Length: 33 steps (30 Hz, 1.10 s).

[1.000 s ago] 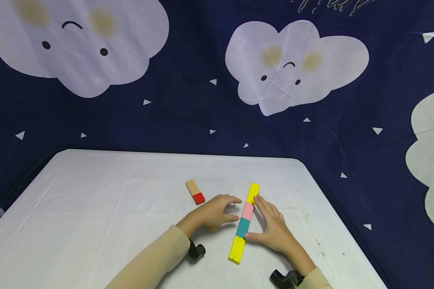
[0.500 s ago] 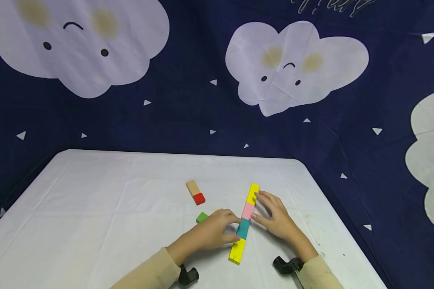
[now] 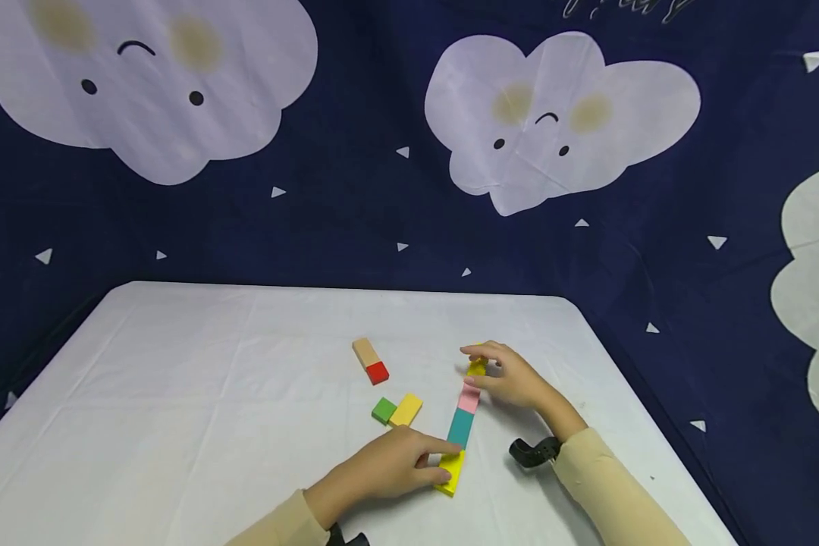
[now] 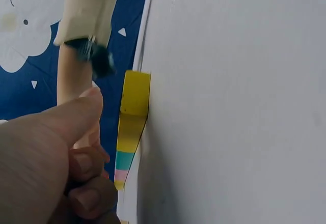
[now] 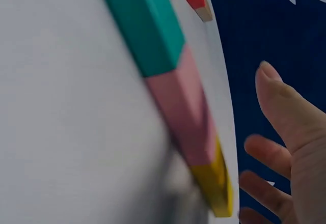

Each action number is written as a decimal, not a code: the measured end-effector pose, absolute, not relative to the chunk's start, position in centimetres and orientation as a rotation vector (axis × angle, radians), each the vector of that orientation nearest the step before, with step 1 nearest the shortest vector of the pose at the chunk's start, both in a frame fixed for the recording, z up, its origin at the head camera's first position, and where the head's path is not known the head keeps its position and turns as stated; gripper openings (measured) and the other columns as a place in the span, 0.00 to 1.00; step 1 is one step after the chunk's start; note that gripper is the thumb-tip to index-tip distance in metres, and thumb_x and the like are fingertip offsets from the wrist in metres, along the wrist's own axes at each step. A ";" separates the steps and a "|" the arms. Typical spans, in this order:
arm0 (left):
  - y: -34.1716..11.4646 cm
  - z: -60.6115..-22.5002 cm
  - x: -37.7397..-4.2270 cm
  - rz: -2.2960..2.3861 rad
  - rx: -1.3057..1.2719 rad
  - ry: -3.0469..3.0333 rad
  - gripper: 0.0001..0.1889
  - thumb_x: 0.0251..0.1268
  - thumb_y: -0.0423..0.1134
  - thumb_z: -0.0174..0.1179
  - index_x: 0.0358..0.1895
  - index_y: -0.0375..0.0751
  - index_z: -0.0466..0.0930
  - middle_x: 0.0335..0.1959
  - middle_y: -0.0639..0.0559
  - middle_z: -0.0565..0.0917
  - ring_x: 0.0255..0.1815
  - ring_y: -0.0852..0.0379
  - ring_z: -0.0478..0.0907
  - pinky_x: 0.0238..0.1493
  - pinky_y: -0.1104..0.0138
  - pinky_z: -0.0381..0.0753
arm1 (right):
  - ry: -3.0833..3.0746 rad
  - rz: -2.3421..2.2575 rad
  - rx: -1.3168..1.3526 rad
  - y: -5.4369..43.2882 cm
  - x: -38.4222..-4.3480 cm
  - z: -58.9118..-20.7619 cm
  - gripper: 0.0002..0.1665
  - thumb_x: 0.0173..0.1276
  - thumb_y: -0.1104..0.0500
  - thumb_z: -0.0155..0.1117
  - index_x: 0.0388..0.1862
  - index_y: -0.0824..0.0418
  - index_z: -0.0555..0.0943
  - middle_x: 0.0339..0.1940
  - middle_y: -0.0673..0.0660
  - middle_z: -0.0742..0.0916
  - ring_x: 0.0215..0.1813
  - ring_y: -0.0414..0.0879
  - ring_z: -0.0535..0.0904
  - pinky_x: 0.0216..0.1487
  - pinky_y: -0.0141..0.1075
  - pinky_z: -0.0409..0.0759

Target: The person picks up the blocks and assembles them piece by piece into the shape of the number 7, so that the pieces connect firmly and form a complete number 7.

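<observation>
A straight row of blocks lies on the white table: a near yellow block [image 3: 456, 465], a teal block [image 3: 460, 428], a pink block [image 3: 469, 399] and a far yellow block [image 3: 476, 368]. My left hand [image 3: 392, 464] hovers at the near end, index fingertip over the yellow-teal joint and thumb by the yellow side. In the left wrist view its thumb stands apart from the yellow block [image 4: 136, 92], other fingers loosely curled. Over the far end, my right hand [image 3: 515, 375] has its fingers spread. The right wrist view shows a gap between that hand [image 5: 293, 137] and the row.
Left of the row, a green block [image 3: 384, 410] sits against a pale yellow block [image 3: 406, 409]. Farther back, a tan block [image 3: 365, 352] adjoins a red block [image 3: 378, 372]. A dark blue cloth [image 3: 355, 227] with clouds hangs behind the table [image 3: 177, 394].
My left hand has moved toward me to the near end of the row, uncovering the green and pale yellow blocks. My right hand has moved away from me to the far yellow block.
</observation>
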<state>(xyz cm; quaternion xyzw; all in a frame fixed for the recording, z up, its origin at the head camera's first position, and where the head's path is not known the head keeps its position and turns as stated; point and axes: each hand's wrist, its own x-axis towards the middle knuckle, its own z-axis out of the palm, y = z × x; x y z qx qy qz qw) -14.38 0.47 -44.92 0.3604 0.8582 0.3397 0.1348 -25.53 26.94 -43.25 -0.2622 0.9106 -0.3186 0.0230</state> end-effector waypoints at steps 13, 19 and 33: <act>0.2 -46.3 -13.9 0.992 1.226 2.510 0.16 0.70 0.49 0.61 0.58 0.58 0.83 0.15 0.71 0.74 0.14 0.75 0.58 0.20 0.78 0.62 | 2.498 -0.861 -0.972 20.3 -29.0 -40.9 0.27 0.64 0.51 0.72 0.61 0.54 0.81 0.47 0.54 0.87 0.51 0.45 0.79 0.56 0.44 0.77; 0.1 -46.2 -13.9 1.020 1.234 2.489 0.16 0.70 0.48 0.61 0.58 0.57 0.83 0.16 0.71 0.75 0.15 0.76 0.58 0.22 0.78 0.63 | 2.468 -0.778 -0.979 17.4 -29.3 -41.1 0.25 0.63 0.51 0.73 0.60 0.50 0.82 0.45 0.50 0.86 0.49 0.42 0.79 0.55 0.40 0.77; 0.1 -46.3 -14.0 1.047 1.209 2.451 0.16 0.70 0.49 0.60 0.59 0.56 0.83 0.28 0.68 0.86 0.24 0.81 0.67 0.32 0.81 0.72 | 2.486 -0.691 -0.999 13.2 -30.2 -42.1 0.19 0.61 0.52 0.75 0.52 0.44 0.86 0.43 0.48 0.85 0.45 0.40 0.79 0.52 0.36 0.78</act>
